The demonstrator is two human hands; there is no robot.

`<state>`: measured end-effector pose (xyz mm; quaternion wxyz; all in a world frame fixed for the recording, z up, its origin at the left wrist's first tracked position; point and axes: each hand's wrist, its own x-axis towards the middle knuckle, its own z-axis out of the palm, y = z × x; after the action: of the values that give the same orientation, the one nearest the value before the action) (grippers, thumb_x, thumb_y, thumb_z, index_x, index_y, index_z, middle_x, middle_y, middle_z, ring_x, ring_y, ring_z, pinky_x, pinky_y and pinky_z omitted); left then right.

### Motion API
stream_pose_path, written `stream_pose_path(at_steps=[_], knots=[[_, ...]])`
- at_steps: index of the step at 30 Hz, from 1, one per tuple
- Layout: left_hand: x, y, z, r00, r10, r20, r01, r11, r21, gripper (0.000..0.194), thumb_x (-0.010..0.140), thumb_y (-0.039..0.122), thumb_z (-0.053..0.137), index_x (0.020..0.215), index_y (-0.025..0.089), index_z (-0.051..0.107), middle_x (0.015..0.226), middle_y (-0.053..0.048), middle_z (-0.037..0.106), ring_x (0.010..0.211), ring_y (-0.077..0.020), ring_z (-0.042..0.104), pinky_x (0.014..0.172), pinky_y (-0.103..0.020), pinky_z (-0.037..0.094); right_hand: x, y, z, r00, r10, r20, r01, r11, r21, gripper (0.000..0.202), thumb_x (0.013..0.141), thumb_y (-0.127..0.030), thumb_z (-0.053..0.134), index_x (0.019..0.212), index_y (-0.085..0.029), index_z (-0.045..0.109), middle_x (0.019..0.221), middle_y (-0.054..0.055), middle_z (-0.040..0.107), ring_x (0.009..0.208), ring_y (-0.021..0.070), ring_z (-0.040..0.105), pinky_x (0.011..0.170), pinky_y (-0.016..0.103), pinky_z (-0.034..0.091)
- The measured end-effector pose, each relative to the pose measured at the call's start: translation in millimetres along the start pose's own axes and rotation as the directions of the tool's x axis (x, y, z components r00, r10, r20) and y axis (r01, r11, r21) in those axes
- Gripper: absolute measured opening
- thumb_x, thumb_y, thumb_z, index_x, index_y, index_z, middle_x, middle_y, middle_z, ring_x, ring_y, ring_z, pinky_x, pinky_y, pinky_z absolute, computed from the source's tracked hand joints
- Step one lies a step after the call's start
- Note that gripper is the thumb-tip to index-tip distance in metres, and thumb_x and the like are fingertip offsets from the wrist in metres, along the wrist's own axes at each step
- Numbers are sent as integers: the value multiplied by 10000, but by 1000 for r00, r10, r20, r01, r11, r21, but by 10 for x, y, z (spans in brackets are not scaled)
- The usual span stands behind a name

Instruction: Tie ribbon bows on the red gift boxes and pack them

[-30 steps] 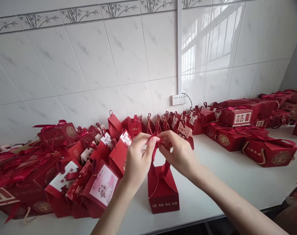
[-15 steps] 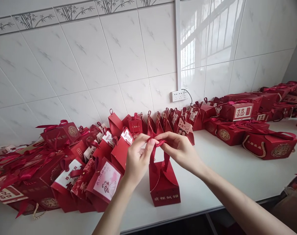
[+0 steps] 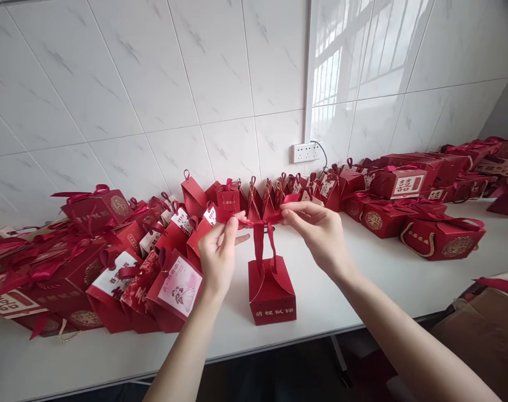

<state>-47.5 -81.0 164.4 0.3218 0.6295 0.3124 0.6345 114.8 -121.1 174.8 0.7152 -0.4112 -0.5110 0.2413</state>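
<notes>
A small red gift box with gold lettering on its front stands upright near the table's front edge. Two strands of red ribbon rise from its folded top and meet in a knot above it. My left hand pinches the ribbon on the left side of the knot between thumb and finger. On the other side, my right hand grips the ribbon likewise, its fingers closed. Between both hands the ribbon is drawn out level. Neither hand touches the box itself.
Red gift boxes with tags crowd the left of the white table. A row of small pointed boxes lines the tiled wall. Larger red boxes are stacked at right. A power socket is on the wall.
My hands have moved apart, left hand leftward and right hand rightward, pulling the ribbon out sideways. Before, they were together at the knot. The view has shifted slightly.
</notes>
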Motion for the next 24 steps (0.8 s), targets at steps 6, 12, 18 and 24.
stream_pose_path(at_steps=[6, 12, 18, 24], knots=[[-204, -216, -237, 983, -120, -139, 125, 992, 27, 251, 801, 411, 596, 798, 184, 703, 806, -5, 664, 655, -130, 652, 590, -254, 591, -131, 259, -355, 980, 76, -184, -95, 991, -99, 183, 728, -336, 687, 799, -168, 704, 660, 28, 673, 634, 162, 644, 645, 315, 543], [-385, -298, -485, 980, -129, -150, 171, 936, 309, 266, 795, 404, 575, 727, 168, 676, 712, 4, 611, 548, -110, 618, 524, -227, 565, -349, 447, -795, 943, 162, -290, -231, 947, -222, 206, 704, -348, 694, 787, -160, 679, 753, 36, 661, 591, 117, 582, 567, 267, 530], [-394, -299, -765, 963, -247, -106, 267, 828, 493, 271, 769, 410, 569, 625, 184, 608, 615, 10, 612, 504, -143, 629, 485, -229, 539, -519, 588, -1045, 922, 265, -282, -346, 890, -298, 303, 675, -373, 693, 884, -162, 635, 660, -1, 591, 546, 111, 546, 546, 271, 495], [-393, -286, -882, 958, -285, -39, 213, 612, 762, 323, 803, 426, 493, 571, 205, 533, 548, 15, 640, 401, -139, 584, 483, -251, 448, -580, 677, -1137, 903, 379, -202, -430, 796, -427, 383, 659, -384, 641, 958, -151, 585, 640, -4, 571, 555, 129, 519, 565, 301, 466]])
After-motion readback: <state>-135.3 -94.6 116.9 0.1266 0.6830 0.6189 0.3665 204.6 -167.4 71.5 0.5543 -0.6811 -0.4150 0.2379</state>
